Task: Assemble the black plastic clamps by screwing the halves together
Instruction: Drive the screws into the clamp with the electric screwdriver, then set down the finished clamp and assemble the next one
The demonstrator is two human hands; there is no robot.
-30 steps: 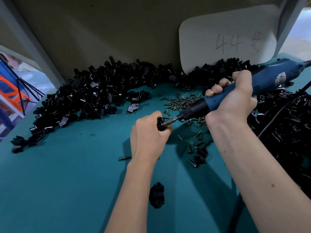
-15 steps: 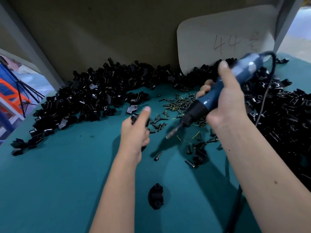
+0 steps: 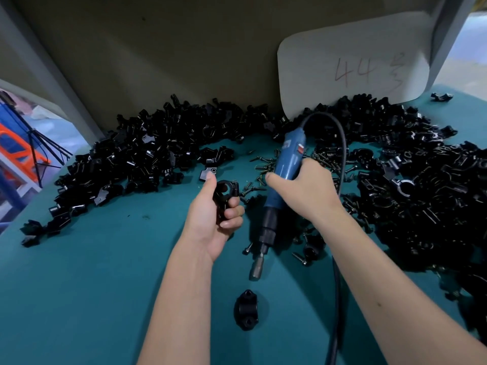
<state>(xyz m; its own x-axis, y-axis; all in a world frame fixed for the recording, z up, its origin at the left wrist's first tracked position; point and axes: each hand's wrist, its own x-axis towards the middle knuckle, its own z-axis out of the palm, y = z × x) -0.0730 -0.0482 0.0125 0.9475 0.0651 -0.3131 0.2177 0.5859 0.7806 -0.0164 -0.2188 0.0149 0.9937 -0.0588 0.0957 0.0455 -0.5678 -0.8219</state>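
A black clamp (image 3: pixel 224 196) is held in the left hand (image 3: pixel 214 219) above the middle of the teal table (image 3: pixel 79 285); its ring-shaped bore is turned up and away, and the lower part is hidden in the palm. The fingers are curled round the clamp body with the thumb laid along its left side, so the piece is gripped, not pinched. Whether both halves are fully joined cannot be told from this view. The blue electric screwdriver (image 3: pixel 279 191) is gripped by the right hand (image 3: pixel 303 193) around its barrel, fingers wrapped tight, with the bit pointed down toward the near edge and clear of the clamp; the cord (image 3: pixel 340 159) is looped up behind the hand and is trailed down toward the near edge. The step in hand is judged to be the gap between fastenings: the driver is lifted off and the piece is being inspected or readied for set-down. The next move is judged to call for either a second screw to be picked from the loose screws (image 3: pixel 266 167) lying just beyond the hands, or the clamp to be laid beside the single clamp piece (image 3: pixel 246 310) resting near the near edge. Both forearms are extended forward, wrists roughly level, left palm turned inward. Heaps of black clamp parts (image 3: pixel 147 156) are banked along the far edge and down the right side; a paper card (image 3: pixel 353 67) marked "44" is leaned against the back wall.
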